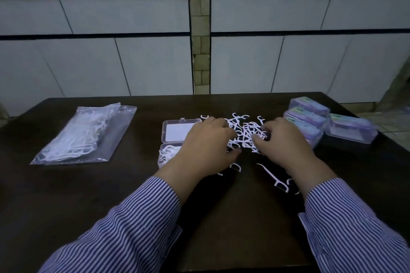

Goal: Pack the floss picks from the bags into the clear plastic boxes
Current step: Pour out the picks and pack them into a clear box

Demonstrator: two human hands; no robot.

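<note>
Floss picks [245,134] lie heaped between both hands, left hand [207,146] and right hand [282,142] curling fingers into the pile. One open box [177,133] beside the left hand, one bag [84,134] far left, four filled boxes [328,126] right.

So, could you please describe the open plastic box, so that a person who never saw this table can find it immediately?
On the dark table, look just left of the loose pile of floss picks, partly under the left hand. The open box lies there, its lid flipped back, with a few picks inside. The closed boxes stacked at the right carry purple labels, and the bag at the far left is soft plastic.
</note>
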